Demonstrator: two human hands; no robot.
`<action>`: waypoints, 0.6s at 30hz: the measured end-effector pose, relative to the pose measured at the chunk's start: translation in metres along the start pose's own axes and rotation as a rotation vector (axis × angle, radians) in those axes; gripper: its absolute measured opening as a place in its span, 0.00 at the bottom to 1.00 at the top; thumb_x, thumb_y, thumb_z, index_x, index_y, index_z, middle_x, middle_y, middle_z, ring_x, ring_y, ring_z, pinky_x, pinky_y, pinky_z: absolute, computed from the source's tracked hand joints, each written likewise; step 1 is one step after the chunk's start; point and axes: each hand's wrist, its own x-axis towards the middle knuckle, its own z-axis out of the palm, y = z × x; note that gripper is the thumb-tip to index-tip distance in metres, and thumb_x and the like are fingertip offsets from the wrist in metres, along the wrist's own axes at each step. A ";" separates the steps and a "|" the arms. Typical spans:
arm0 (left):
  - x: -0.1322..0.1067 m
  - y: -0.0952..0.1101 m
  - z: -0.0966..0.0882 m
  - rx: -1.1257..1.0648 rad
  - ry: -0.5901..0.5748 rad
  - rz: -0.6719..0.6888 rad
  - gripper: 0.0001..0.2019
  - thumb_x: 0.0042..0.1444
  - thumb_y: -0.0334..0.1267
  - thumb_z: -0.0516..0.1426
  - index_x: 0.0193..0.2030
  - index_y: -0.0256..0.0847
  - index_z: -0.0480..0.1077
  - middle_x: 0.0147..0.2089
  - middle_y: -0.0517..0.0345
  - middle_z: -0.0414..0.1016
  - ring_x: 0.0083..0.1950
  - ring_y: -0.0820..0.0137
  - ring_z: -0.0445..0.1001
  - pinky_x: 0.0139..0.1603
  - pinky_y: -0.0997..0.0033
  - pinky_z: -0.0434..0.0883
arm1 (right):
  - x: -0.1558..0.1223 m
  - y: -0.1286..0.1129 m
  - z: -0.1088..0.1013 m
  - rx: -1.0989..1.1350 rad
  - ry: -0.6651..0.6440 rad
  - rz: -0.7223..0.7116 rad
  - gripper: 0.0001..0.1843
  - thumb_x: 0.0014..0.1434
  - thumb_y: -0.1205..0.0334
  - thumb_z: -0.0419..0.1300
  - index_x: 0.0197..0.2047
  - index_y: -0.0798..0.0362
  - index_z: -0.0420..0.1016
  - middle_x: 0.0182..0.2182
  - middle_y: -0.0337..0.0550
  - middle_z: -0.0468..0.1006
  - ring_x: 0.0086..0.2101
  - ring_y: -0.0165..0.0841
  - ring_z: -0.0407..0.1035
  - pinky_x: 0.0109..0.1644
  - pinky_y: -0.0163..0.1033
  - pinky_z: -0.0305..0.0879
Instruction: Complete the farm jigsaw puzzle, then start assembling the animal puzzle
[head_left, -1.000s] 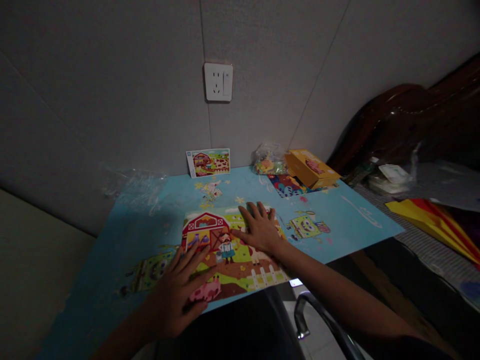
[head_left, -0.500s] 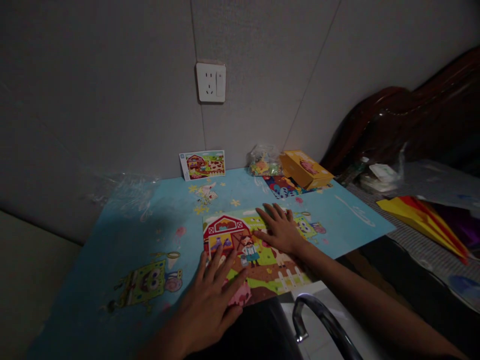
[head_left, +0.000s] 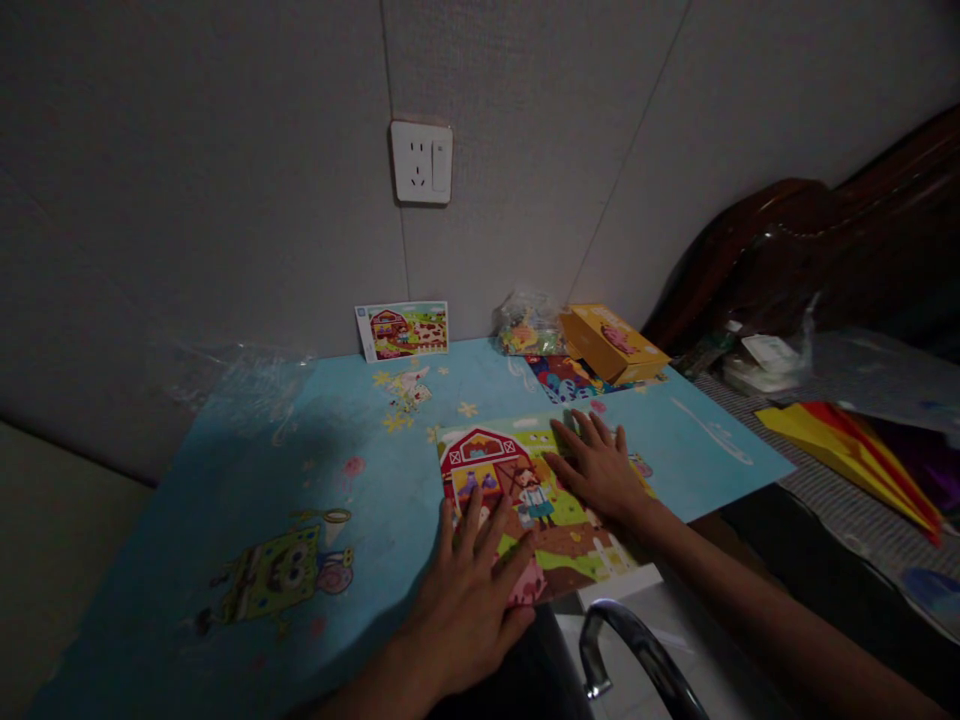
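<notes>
A farm-scene picture sheet (head_left: 559,545) with a red barn and a farmer lies flat at the front of the blue cartoon-print table mat (head_left: 225,470). My left hand (head_left: 469,590) rests on its lower left part, fingers spread. Across the upper right part lies my right hand (head_left: 600,465), also with fingers apart, covering some of the print. Neither hand grips anything. Against the wall leans a small card (head_left: 405,332) with a similar farm picture.
At the back right are a clear bag of small colourful pieces (head_left: 529,325), a yellow box (head_left: 615,345) and a dark printed sheet (head_left: 559,378). Crumpled clear plastic (head_left: 255,375) lies back left. A curved metal bar (head_left: 637,650) stands near the front edge. A wall socket (head_left: 421,163) is above.
Both hands have moved to the right, and the farm picture sheet has slid right with them across the mat. The view has shifted slightly.
</notes>
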 end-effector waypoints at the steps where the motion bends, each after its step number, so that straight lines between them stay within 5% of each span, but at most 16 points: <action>1: 0.003 0.003 0.001 -0.012 0.012 -0.002 0.34 0.66 0.59 0.44 0.74 0.60 0.34 0.77 0.51 0.27 0.75 0.40 0.29 0.67 0.23 0.42 | -0.008 -0.002 -0.001 -0.006 0.020 0.075 0.34 0.67 0.38 0.40 0.67 0.46 0.63 0.69 0.55 0.55 0.67 0.56 0.47 0.65 0.72 0.42; 8: 0.032 0.025 0.010 -0.078 0.061 0.016 0.33 0.66 0.60 0.41 0.74 0.59 0.35 0.78 0.51 0.27 0.75 0.38 0.29 0.66 0.20 0.43 | -0.056 -0.004 0.005 -0.009 -0.032 0.343 0.37 0.65 0.36 0.39 0.71 0.42 0.56 0.72 0.53 0.48 0.68 0.61 0.42 0.60 0.79 0.42; 18: 0.079 0.061 0.021 -0.153 0.088 0.018 0.33 0.66 0.58 0.43 0.75 0.52 0.44 0.78 0.49 0.30 0.75 0.40 0.30 0.68 0.23 0.40 | -0.064 0.033 0.005 0.015 -0.073 0.562 0.40 0.63 0.33 0.36 0.74 0.38 0.45 0.72 0.54 0.44 0.67 0.66 0.42 0.55 0.86 0.39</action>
